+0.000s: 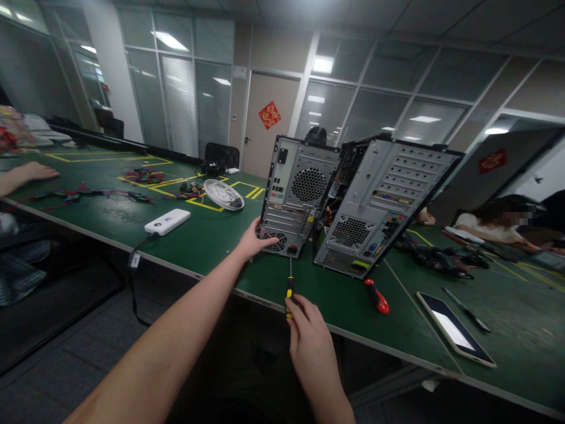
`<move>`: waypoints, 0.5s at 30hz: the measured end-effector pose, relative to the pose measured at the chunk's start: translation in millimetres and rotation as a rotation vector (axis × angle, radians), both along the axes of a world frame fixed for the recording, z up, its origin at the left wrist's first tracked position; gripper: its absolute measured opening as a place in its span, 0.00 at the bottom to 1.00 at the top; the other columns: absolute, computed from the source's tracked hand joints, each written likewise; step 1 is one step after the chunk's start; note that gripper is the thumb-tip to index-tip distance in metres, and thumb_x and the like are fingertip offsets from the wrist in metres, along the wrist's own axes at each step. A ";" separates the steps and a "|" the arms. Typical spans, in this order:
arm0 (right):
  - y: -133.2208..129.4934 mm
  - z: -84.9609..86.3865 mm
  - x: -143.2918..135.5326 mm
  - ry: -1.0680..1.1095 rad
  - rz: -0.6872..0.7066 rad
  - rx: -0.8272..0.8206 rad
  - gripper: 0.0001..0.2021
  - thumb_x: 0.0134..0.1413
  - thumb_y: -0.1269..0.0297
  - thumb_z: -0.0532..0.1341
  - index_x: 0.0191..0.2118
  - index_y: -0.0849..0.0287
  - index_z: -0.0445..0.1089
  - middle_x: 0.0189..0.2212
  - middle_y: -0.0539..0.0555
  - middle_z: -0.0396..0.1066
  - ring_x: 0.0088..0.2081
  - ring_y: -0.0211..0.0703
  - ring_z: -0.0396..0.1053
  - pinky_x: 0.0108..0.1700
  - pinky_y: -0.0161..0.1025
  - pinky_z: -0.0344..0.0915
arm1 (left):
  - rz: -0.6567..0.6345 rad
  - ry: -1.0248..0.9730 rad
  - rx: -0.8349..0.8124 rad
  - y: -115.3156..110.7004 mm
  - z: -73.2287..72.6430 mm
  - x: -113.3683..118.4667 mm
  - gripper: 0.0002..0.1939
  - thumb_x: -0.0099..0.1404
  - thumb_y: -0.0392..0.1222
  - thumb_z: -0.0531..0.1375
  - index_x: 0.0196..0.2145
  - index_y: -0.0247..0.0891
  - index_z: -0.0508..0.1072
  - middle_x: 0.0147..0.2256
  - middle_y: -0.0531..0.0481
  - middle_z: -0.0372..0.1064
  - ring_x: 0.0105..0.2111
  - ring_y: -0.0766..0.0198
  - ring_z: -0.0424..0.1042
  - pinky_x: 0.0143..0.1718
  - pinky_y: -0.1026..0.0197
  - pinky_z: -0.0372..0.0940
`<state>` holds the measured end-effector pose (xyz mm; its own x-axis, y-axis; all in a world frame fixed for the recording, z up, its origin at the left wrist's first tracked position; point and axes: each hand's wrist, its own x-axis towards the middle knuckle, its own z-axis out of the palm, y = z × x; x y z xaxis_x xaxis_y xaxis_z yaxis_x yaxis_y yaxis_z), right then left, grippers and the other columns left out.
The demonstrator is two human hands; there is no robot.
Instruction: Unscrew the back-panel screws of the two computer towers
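Observation:
A computer case (282, 203) stands upright on the green table, its rear panel turned toward me. Around its lower left edge my left hand (253, 240) is closed, thumb lying on the rear panel by the fan grille. My right hand (309, 327) grips a yellow and black screwdriver (290, 288) by its handle. The shaft points away from me, its tip at the bottom edge of the rear panel near the power socket; whether it touches a screw is too small to tell. Just right of it stands a second, larger computer case (375, 206), slightly tilted in view.
A red-handled tool (376, 297), a tablet (454, 330) and a dark pen-like tool (467, 310) lie to the right. At left are a white power bank (167, 221) with a cable, a white basket (224, 195) and tangled wires (95, 194). Other people sit at both sides.

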<state>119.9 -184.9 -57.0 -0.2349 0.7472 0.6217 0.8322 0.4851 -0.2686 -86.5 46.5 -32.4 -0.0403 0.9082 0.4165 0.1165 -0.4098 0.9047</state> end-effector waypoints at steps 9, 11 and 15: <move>1.3 -3.8 1.7 0.031 -0.013 -0.005 0.21 0.68 0.75 0.56 0.60 0.54 0.76 0.57 0.61 0.77 0.56 0.54 0.77 0.56 0.51 0.78 | 0.016 0.021 -0.017 0.2 -0.4 -1.1 0.54 0.49 0.51 0.79 0.68 0.36 0.63 0.62 0.34 0.72 0.63 0.44 0.71 0.67 0.44 0.62; 1.5 -3.7 1.8 0.029 -0.011 -0.011 0.20 0.68 0.74 0.57 0.60 0.55 0.76 0.56 0.61 0.77 0.55 0.54 0.77 0.57 0.51 0.78 | 0.016 0.017 -0.013 1.0 -1.0 -0.9 0.54 0.49 0.51 0.79 0.68 0.36 0.64 0.62 0.34 0.72 0.62 0.44 0.72 0.67 0.44 0.62; 1.4 -3.3 0.6 0.021 -0.020 -0.015 0.18 0.69 0.73 0.58 0.59 0.60 0.76 0.55 0.63 0.77 0.55 0.55 0.77 0.57 0.54 0.77 | 0.006 -0.003 -0.005 2.7 -2.4 -0.1 0.54 0.48 0.51 0.79 0.68 0.37 0.64 0.62 0.34 0.72 0.62 0.45 0.72 0.67 0.44 0.63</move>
<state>120.5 -183.5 -60.2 -0.2068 0.7609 0.6150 0.8360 0.4640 -0.2931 -86.6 49.2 -34.7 -0.0473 0.9100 0.4119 0.1166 -0.4045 0.9071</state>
